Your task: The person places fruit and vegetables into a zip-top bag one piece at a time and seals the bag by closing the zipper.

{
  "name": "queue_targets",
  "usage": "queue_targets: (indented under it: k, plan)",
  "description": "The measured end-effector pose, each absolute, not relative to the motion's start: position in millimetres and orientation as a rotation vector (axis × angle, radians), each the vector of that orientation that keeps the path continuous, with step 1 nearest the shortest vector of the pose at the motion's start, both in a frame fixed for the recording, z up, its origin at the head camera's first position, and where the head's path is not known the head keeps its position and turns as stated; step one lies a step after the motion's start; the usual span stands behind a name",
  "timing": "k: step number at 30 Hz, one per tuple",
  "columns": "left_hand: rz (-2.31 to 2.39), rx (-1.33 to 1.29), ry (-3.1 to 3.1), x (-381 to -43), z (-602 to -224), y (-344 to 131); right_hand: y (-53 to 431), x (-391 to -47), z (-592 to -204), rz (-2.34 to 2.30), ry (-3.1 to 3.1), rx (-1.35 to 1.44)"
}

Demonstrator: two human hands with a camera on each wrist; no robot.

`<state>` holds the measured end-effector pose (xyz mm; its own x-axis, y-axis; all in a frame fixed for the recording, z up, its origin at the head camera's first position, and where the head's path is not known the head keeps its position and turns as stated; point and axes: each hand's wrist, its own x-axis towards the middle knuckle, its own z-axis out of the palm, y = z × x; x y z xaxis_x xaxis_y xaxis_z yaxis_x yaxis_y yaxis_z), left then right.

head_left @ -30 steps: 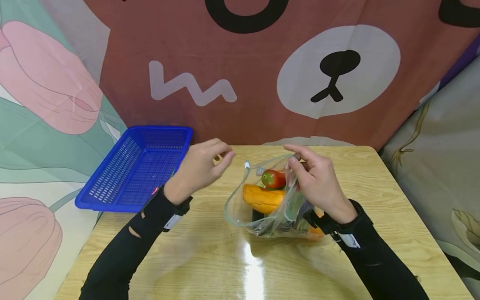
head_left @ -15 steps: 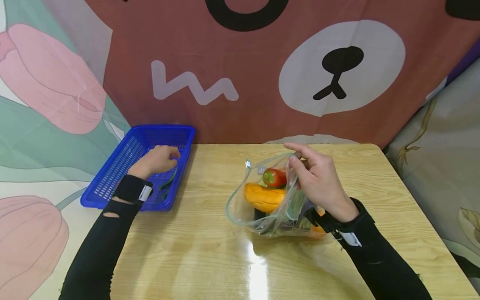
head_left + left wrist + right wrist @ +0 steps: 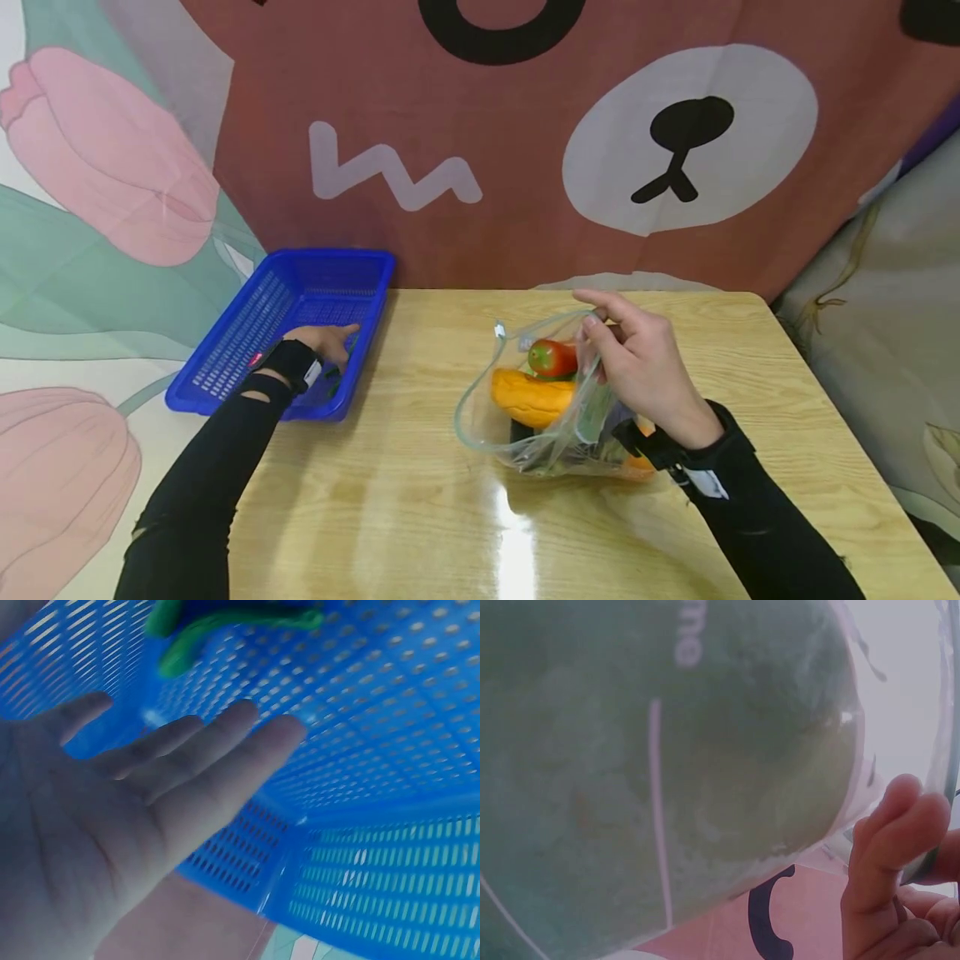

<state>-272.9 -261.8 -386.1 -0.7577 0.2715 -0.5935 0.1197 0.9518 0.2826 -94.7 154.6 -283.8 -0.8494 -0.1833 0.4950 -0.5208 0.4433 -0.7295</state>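
My left hand (image 3: 318,337) reaches down inside the blue plastic basket (image 3: 333,264). Its fingers (image 3: 217,765) are extended, with nothing between them in the left wrist view. Just beyond the fingertips lies a curved green chili pepper (image 3: 199,634), beside another green piece at the basket's side. On the right, my right hand (image 3: 648,367) pinches the rim of a clear zip bag (image 3: 476,421) between thumb and fingers, and the bag's mouth faces left. Inside the bag are a red, green-ended vegetable (image 3: 551,357) and a yellow-orange elongated one (image 3: 528,398). Darker contents show blurred through the plastic.
The basket stands at the back left of the wooden table (image 3: 390,508). A small red item (image 3: 257,358) shows in it beside the left wrist. A printed cloth (image 3: 510,225) hangs right behind the table.
My left hand has moved left from beside the bag and down into the basket, its fingers now lower and straighter. My right hand stays on the bag's rim.
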Motion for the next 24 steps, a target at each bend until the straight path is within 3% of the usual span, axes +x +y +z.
queue_targets:
  k: [6,11,24]
  plan:
    - [0.164,0.181,2.508,-277.2,-408.2,-270.9,154.5,-95.4,-284.4,1.385,-2.348,0.619]
    - [0.07,0.26,2.603,-277.9,-419.9,-275.7,155.4,-95.9,-284.6,1.382,-2.341,0.631]
    - [0.143,0.233,2.65,-282.2,-426.9,-268.8,159.2,-95.1,-288.0,1.382,-2.346,0.603]
